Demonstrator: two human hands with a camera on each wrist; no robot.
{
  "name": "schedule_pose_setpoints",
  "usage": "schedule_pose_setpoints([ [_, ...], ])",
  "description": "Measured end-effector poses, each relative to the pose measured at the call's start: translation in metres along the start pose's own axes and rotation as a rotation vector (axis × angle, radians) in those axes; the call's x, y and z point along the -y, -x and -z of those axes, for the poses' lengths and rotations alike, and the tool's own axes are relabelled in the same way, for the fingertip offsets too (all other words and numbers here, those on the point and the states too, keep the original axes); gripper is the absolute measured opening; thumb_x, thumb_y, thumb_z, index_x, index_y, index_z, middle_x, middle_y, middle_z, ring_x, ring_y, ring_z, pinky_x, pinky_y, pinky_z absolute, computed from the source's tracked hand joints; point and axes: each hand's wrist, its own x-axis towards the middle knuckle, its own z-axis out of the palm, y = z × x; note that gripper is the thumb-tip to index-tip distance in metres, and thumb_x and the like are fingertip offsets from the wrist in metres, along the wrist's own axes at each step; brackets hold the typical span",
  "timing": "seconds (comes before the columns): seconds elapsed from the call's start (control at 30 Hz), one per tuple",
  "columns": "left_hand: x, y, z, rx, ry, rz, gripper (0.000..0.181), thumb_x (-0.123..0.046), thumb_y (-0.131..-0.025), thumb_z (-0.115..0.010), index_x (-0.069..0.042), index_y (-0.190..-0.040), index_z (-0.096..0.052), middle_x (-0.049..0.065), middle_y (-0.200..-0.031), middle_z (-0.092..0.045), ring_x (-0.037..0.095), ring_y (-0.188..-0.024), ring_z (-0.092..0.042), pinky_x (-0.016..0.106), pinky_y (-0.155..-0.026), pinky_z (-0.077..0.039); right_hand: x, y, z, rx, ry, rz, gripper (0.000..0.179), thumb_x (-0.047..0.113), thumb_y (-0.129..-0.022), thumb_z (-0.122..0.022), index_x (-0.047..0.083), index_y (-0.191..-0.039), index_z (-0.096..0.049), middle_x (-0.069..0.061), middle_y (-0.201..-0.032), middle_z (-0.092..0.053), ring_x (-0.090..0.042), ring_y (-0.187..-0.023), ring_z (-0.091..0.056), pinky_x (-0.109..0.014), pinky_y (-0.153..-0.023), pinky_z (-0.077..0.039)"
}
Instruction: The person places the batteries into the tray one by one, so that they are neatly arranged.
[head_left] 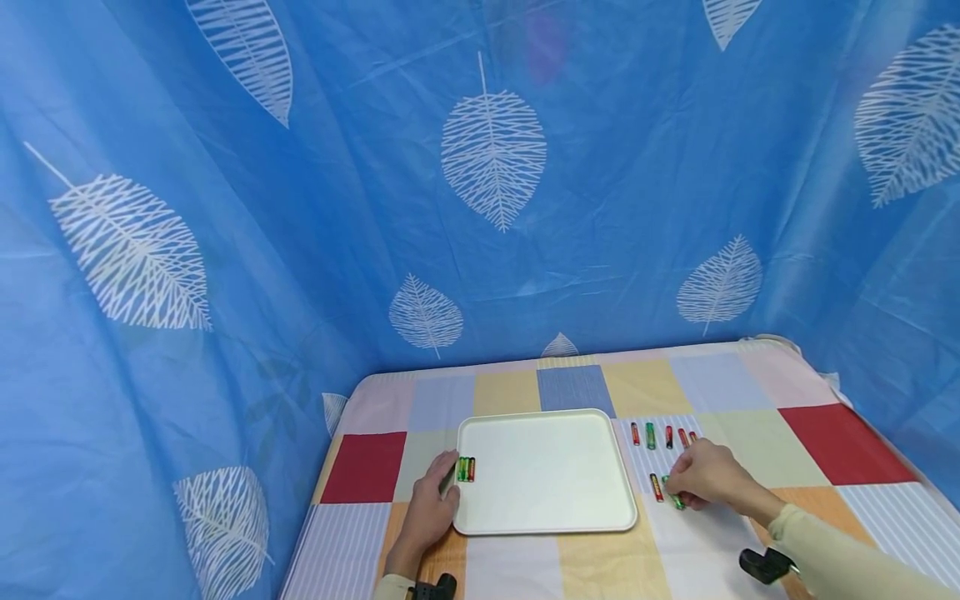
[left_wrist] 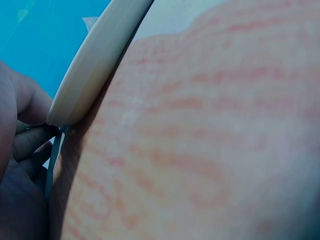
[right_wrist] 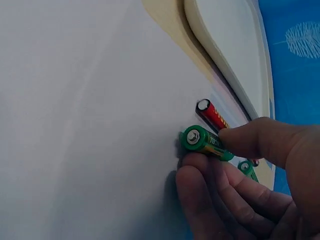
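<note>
Between the thumb and fingers of my right hand a green battery is pinched, low over the cloth, its knobbed end facing the right wrist camera. Just left of it lies a red-and-black battery. My left hand rests at the left edge of a white rectangular tray, thumb and fingers touching the rim, as the left wrist view also shows. Inside the tray, against that left side, green batteries and a red battery lie side by side.
Beyond my right hand is a loose row of several batteries, among them a green battery and a red battery. A patchwork cloth covers the table. Blue leaf-print curtains hang behind and at the sides.
</note>
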Motion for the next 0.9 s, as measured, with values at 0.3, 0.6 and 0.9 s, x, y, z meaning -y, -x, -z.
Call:
schedule_pose_setpoints([
  [0.3, -0.003, 0.003, 0.002, -0.002, -0.004, -0.009, 0.057, 0.003, -0.102, -0.059, 0.004, -0.159, -0.053, 0.026, -0.166, -0.051, 0.045, -0.160, -0.040, 0.066, -0.129, -0.032, -0.017, -0.001, 0.016, 0.230, -0.359, -0.079, 0.017, 0.013, -0.098, -0.078, -0.002, -0.107, -0.077, -0.004, -0.080, -0.075, -0.011, -0.068, -0.071, -0.027, -0.066, -0.066],
  [0.6, -0.004, 0.003, 0.004, -0.001, -0.011, -0.012, 0.057, 0.003, -0.103, -0.059, 0.004, -0.160, -0.052, 0.027, -0.167, -0.049, 0.046, -0.160, -0.040, 0.066, -0.129, -0.033, -0.011, -0.002, 0.027, 0.415, -0.720, -0.117, 0.022, 0.018, -0.105, -0.072, 0.000, -0.117, -0.077, -0.008, -0.102, -0.082, -0.015, -0.086, -0.081, -0.035, -0.087, -0.069],
  [0.9, -0.003, 0.004, 0.002, 0.001, -0.003, -0.012, 0.057, 0.002, -0.103, -0.059, 0.004, -0.159, -0.052, 0.026, -0.166, -0.050, 0.046, -0.160, -0.040, 0.067, -0.129, -0.032, 0.024, -0.006, 0.013, 0.489, -0.805, -0.094, 0.017, 0.013, -0.106, -0.071, 0.001, -0.116, -0.077, -0.008, -0.102, -0.083, -0.015, -0.088, -0.082, -0.034, -0.089, -0.068],
])
